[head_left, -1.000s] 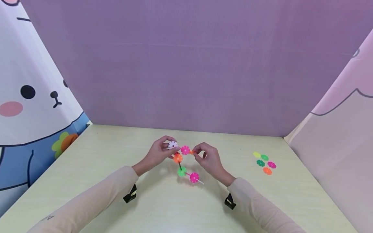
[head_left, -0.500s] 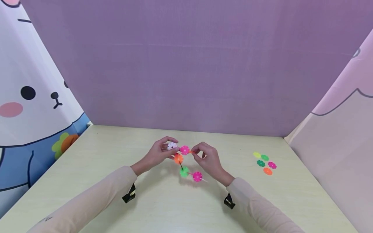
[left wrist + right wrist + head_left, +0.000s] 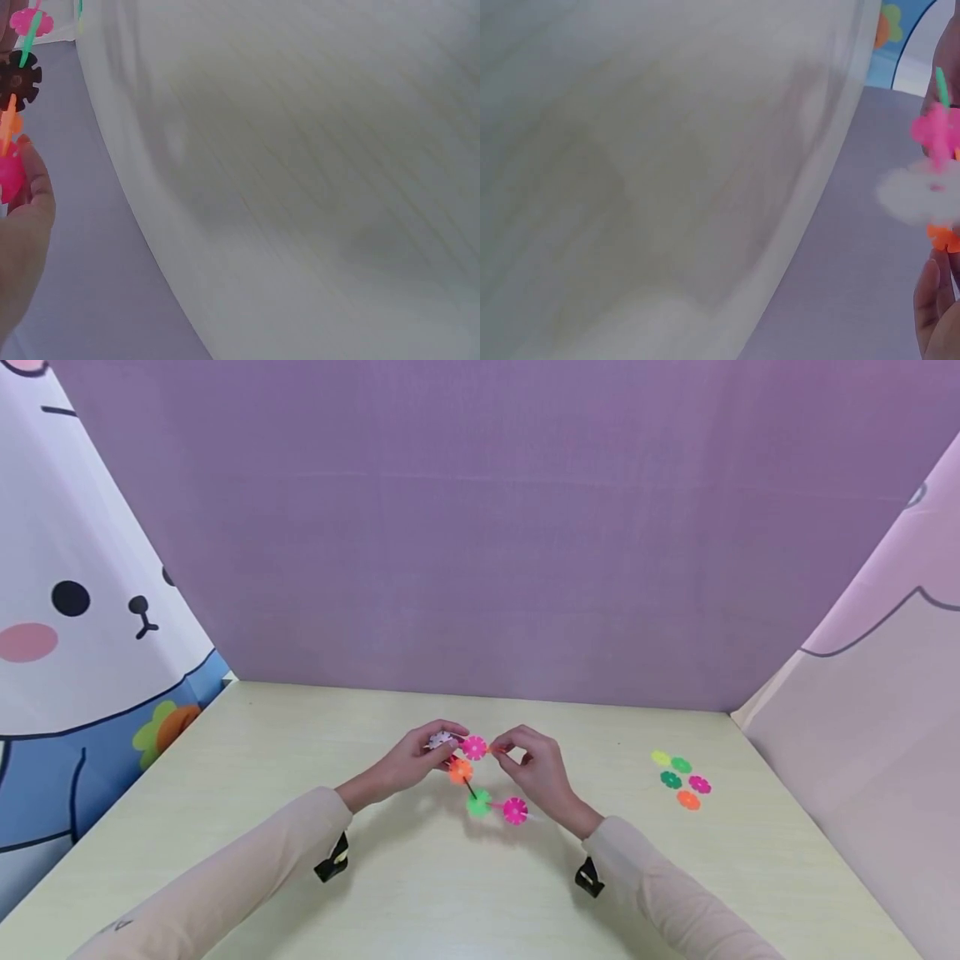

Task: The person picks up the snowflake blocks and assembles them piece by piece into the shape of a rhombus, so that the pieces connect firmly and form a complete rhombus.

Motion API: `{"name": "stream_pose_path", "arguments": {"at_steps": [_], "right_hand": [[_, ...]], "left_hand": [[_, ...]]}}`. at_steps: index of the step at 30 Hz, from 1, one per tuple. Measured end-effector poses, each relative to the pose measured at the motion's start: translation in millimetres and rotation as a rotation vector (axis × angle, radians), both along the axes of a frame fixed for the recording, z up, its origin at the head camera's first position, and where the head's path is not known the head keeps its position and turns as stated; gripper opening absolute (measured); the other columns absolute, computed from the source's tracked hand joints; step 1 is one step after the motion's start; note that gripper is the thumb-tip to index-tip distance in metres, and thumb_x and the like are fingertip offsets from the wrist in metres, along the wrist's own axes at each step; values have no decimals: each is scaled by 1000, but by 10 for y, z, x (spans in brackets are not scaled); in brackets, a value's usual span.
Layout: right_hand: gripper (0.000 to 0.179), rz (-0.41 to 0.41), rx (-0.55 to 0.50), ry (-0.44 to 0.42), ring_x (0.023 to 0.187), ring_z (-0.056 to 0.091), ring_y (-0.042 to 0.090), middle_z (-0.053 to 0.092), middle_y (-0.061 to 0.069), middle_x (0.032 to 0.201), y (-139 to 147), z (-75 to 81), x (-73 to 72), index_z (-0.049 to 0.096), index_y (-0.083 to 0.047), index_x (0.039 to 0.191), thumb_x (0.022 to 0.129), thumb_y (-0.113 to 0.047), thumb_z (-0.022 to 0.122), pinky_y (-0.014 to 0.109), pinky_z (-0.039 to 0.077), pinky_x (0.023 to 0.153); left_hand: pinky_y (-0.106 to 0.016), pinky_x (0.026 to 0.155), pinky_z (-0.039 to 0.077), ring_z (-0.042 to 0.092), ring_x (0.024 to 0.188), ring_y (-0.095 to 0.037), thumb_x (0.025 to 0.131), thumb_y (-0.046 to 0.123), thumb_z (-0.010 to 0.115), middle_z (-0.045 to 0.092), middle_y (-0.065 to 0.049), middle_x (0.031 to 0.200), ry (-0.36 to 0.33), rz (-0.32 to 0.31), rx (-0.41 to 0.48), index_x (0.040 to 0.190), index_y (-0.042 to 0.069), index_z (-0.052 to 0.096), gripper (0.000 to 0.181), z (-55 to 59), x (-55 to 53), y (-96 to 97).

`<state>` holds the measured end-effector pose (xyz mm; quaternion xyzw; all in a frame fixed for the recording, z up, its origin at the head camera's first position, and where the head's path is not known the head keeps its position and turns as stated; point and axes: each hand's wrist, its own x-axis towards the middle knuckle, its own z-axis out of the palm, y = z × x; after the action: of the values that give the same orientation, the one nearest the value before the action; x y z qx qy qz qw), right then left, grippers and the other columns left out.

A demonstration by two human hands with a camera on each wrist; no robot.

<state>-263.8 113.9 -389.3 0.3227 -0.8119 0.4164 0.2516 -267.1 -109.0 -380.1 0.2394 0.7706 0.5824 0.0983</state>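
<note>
A chain of notched plastic snowflake discs hangs between the two hands above the table. My left hand [image 3: 401,766] grips its upper left end, fingers around a white disc [image 3: 439,740], with a pink disc [image 3: 474,747] just past the thumb. My right hand [image 3: 542,774] pinches an orange disc [image 3: 944,238] seen edge-on, joined to that pink disc. Below the left hand dangle another orange disc [image 3: 461,770], a light green disc [image 3: 479,802] and a lower pink disc [image 3: 515,811]. A dark disc [image 3: 18,80] shows in the left wrist view. Fingers hide part of the chain.
On the right of the pale wooden table [image 3: 420,893] lie several loose discs: yellow [image 3: 661,757], light green [image 3: 681,765], dark green [image 3: 671,780], pink [image 3: 700,785] and orange [image 3: 688,800]. A purple panel [image 3: 480,527] stands behind the table.
The dangling lower part of the chain has swung right and slightly up. The white disc has tilted as the left fingers turned; the right hand has barely moved.
</note>
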Motion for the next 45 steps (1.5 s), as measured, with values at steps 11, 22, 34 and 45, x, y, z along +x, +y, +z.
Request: {"name": "stream_pose_path", "arguments": {"at_steps": [11, 22, 34, 45], "right_hand": [[9, 15, -42, 17, 71, 60, 12, 67, 3, 79, -5, -34, -10, 70, -10, 82, 77, -2, 71, 18, 44, 46], [11, 54, -81, 48, 69, 60, 18, 67, 5, 78, -45, -45, -18, 69, -7, 82, 75, 1, 71, 24, 47, 47], [10, 51, -10, 48, 67, 57, 8, 66, 1, 76, -32, -31, -11, 69, -9, 82, 76, -3, 72, 18, 46, 49], [10, 84, -7, 88, 66, 57, 9, 65, 2, 76, -71, -39, 4, 67, -8, 80, 76, 0, 71, 16, 44, 47]], "left_hand": [[-32, 84, 52, 56, 102, -23, 93, 16, 51, 52, -13, 122, 10, 12, -62, 127, 7, 46, 35, 150, 154, 71], [-25, 74, 53, 57, 93, -17, 83, 11, 66, 57, -13, 113, 38, 129, 28, 118, 10, 55, 36, -28, 32, 98], [-24, 74, 54, 59, 91, -16, 81, 10, 68, 60, -11, 107, 38, 122, 40, 114, 10, 58, 35, -23, 54, 115], [-21, 74, 53, 58, 90, -15, 82, 10, 67, 60, -15, 108, -2, 107, 34, 116, 6, 56, 36, -44, 66, 88]]}}
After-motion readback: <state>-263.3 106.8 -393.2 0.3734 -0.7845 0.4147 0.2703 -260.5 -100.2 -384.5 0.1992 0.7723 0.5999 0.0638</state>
